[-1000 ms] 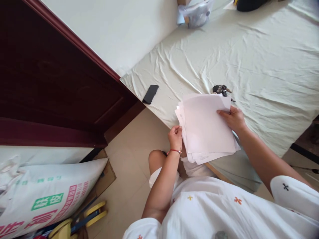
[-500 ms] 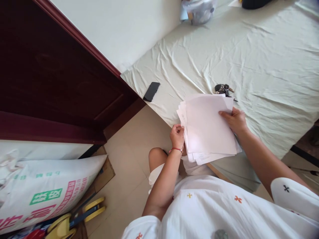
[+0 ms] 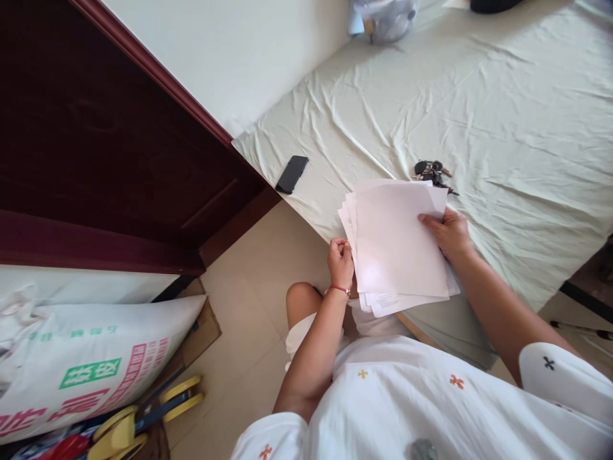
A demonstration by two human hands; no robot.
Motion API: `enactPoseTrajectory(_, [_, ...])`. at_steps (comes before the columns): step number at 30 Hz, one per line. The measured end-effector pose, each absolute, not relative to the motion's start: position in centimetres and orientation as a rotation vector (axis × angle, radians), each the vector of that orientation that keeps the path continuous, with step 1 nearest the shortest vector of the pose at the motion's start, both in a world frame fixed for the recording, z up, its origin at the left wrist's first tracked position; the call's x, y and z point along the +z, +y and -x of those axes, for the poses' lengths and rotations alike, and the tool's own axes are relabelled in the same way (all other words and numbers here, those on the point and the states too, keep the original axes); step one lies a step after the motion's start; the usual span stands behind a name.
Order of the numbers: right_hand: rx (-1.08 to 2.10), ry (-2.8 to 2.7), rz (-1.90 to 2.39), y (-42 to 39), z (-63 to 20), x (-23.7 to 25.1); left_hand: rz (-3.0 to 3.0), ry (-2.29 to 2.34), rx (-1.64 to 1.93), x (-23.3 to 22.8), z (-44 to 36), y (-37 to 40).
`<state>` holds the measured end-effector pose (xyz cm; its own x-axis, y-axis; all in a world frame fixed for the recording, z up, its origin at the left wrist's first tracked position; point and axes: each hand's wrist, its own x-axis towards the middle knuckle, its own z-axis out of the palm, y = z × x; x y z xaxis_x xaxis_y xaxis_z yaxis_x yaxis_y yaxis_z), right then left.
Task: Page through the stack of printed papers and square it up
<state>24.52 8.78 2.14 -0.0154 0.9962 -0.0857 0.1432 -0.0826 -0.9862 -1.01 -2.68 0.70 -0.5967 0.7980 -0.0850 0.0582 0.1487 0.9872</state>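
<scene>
stack position: sheaf of white papers [image 3: 400, 246] held up over near edge of bed [image 3: 502, 128], partly overhanging floor [image 3: 253, 319]; lower edge just above knee [image 3: 301, 300]
stack axis: long axis runs away from body, tilted slightly left at the far end; sheets fanned and misaligned along left and bottom edges
top sheet: blank side up; print visible only on lower sheets at bottom edge
left hand [image 3: 341, 262]: curled shut at lower-left edge of papers, fingertips pinching the sheet edges; exact count of sheets gripped can't be told
left wrist: red cord bracelet [image 3: 338, 289]
right hand [image 3: 447, 233]: closed on right edge of papers near far corner, thumb on top, fingers hidden underneath
which hand nearer: both touching stack, on opposite long sides; left sits closer to body, right further out
key relation: stack spans the gap between the hands, so hands bracket the short axis, not the long one
keys [image 3: 433, 171]: on bed just beyond far edge of papers, close to right hand, not touching
phone [image 3: 292, 174]: dark, flat on bed near corner, well left of stack, nearer left hand
far clutter: clear plastic bag [image 3: 383, 18] at far end of bed, well apart
left of frame: dark wood panel [image 3: 110, 147], printed sack [image 3: 90, 370] on floor
</scene>
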Motion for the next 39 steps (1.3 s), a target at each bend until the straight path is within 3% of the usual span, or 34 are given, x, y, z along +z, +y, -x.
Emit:
enactPoseTrajectory(7, [1.183, -1.296, 1.384, 8.7, -24.2, 2.5, -0.713, 1.680, 1.555, 0.7, 0.5, -2.9])
enactPoseTrajectory(14, [0.957, -1.334, 1.473, 9.0, -25.2, 2.4, -0.712, 1.677, 1.542, 0.4, 0.5, -3.1])
enactPoseTrajectory(30, [0.935, -0.701, 1.642, 6.1, -34.4, 6.6, -0.959, 1.900, 1.442, 0.1, 0.8, -3.2])
enactPoseTrajectory(39, [1.113, -0.675, 1.688, 5.8, -33.1, 6.5, -1.015, 1.768, 1.480, 0.3, 1.0, -3.4])
